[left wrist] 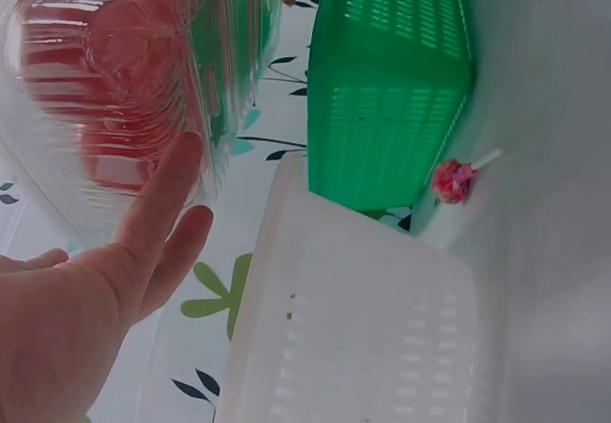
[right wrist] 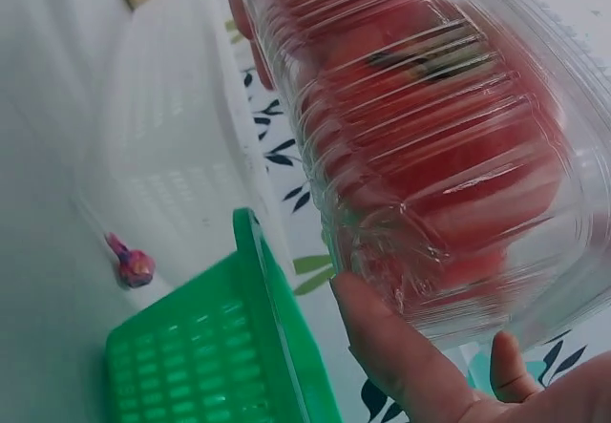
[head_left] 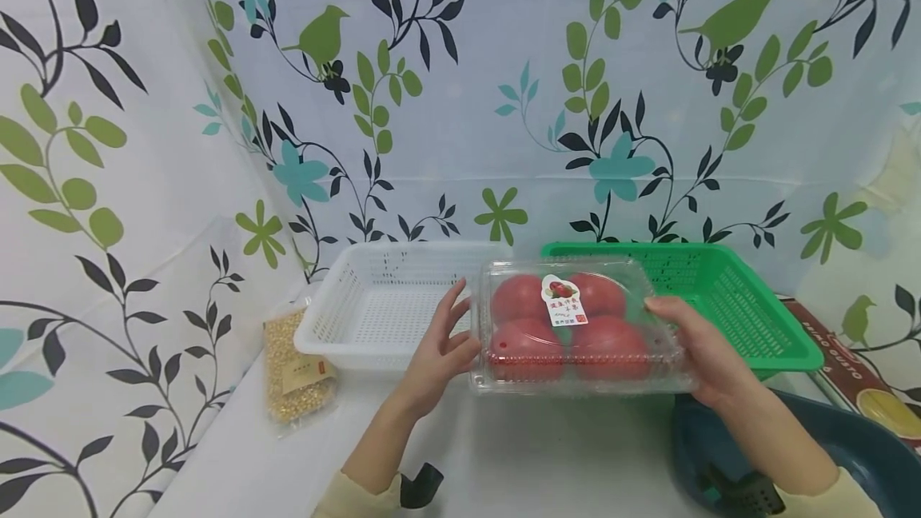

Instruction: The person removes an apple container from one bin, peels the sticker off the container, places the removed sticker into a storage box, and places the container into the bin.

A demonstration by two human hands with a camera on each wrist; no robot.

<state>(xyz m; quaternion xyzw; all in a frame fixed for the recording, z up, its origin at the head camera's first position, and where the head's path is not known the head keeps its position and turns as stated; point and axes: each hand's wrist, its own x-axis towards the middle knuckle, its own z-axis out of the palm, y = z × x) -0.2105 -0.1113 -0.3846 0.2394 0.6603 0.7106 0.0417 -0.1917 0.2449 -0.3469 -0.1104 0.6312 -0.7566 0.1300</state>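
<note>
On the dark red packet [head_left: 845, 358] at the far right I can read "GUSTO"; the word before it isn't clear to me. The one white sticker [head_left: 564, 302] on the box [head_left: 573, 346] has a red fruit picture, small red characters too tiny to make out, and a little red square. Four plump red tomatoes [head_left: 610, 348] sit two by two inside that clear, ribbed plastic box, which is held up over the counter [head_left: 504, 462], on the near side of two baskets: a white basket [head_left: 388, 314] left, a green basket [head_left: 755, 306] right. The right hand [head_left: 708, 350] grips the box's right end; the left hand [head_left: 439, 346] has its fingers extended, touching the left side. One bag of yellow kernels [head_left: 288, 342] lies left, its label unreadable. One lollipop [left wrist: 452, 181] lies by the green basket, and one dark blue basin [head_left: 842, 430] stands near right.
</note>
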